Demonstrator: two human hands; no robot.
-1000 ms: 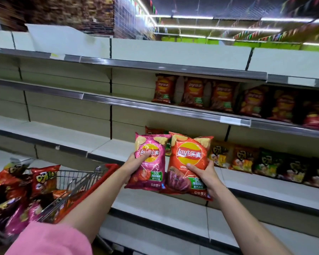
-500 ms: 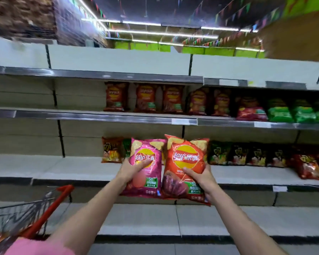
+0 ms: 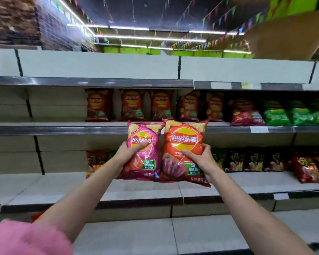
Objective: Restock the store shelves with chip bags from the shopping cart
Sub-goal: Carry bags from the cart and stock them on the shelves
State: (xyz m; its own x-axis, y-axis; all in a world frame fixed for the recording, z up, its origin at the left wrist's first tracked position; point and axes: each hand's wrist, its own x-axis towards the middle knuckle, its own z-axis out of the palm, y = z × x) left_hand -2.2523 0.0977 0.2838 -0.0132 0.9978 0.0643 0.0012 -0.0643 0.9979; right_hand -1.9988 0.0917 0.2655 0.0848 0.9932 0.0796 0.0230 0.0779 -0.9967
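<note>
My left hand (image 3: pixel 129 151) grips a pink Lay's chip bag (image 3: pixel 145 162) by its left side, thumb across the logo. My right hand (image 3: pixel 199 157) grips an orange Lay's chip bag (image 3: pixel 184 138) by its right side. Both bags are upright, side by side and touching, raised in front of the edge of the second shelf (image 3: pixel 63 130). On that shelf stands a row of orange Lay's bags (image 3: pixel 132 105). The shopping cart is almost out of view; only a red scrap (image 3: pixel 37 214) shows at lower left.
Red and green bags (image 3: pixel 276 116) fill the right of the second shelf. Dark snack bags (image 3: pixel 254 160) line the third shelf, with an orange one (image 3: pixel 97 161) left of my hands. The left halves of the shelves (image 3: pixel 26 188) are bare. A lower shelf (image 3: pixel 136 234) runs below my arms.
My view has swung right and away from the cart. Both hands have lifted the two bags from the third shelf's height up to the second shelf's edge.
</note>
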